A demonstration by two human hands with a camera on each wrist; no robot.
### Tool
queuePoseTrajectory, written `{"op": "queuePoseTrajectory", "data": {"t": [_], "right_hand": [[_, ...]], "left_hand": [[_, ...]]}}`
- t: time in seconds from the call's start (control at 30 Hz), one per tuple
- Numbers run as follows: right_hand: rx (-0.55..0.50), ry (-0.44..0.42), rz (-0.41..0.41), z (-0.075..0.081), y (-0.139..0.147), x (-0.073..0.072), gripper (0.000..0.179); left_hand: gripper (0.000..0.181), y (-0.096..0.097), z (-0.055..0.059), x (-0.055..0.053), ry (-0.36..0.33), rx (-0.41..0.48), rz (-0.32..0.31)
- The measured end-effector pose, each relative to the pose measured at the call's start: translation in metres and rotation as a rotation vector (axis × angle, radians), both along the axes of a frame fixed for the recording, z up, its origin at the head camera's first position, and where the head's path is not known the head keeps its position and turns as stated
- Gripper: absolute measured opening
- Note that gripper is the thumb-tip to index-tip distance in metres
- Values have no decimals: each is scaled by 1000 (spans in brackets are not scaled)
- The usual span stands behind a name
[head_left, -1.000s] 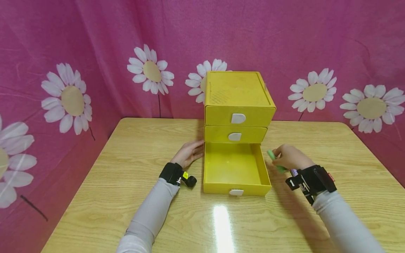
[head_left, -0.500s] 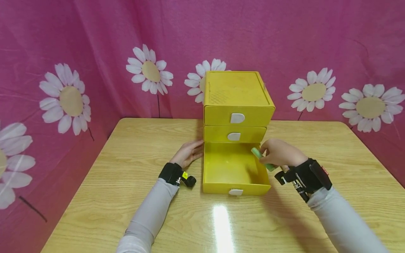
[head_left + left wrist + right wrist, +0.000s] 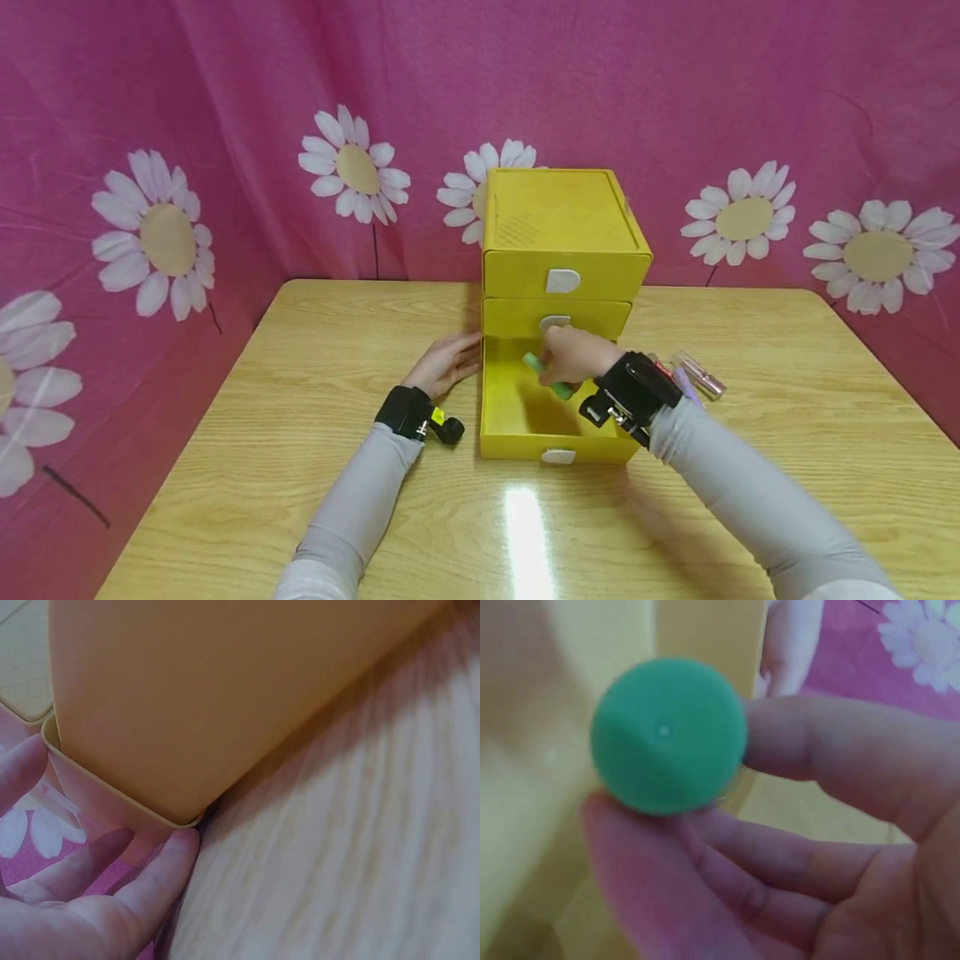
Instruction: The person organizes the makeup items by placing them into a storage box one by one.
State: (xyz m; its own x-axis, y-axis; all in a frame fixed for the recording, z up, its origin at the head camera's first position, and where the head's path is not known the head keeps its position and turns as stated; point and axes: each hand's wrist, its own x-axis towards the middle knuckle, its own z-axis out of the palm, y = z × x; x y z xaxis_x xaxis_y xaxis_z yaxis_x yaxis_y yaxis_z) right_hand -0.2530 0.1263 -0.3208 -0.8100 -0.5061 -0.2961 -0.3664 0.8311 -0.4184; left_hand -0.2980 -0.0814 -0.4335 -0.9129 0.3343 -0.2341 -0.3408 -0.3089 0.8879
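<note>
Beyond the open drawer's front wall [image 3: 517,447], of the two hands, the right hand [image 3: 581,357] pinches a green tube [image 3: 667,739] between thumb and fingers over the drawer floor; a low, gentle release would likely limit rolling. The left hand [image 3: 447,364], fingers extended, touches the yellow cabinet's [image 3: 566,208] side, where light, steady pressure should prevent shifting.
</note>
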Motion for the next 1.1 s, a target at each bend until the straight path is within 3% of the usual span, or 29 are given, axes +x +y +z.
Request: {"op": "queuePoseTrajectory", "data": {"t": [0.17, 0.4, 0.63, 0.87, 1.1], "right_hand": [[13, -17, 7, -13, -20, -7, 25], [27, -103, -67, -36, -41, -19, 25], [9, -171, -146, -47, -51, -31, 23], [-97, -241, -242, -54, -58, -32, 16], [-183, -313, -314, -58, -61, -32, 24]], "left_hand": [[43, 0, 1, 0, -3, -4, 0], [43, 0, 1, 0, -5, -11, -1], [42, 0, 2, 0, -15, -13, 6], [41, 0, 1, -1, -16, -21, 4], [42, -1, 1, -2, -17, -17, -5]]}}
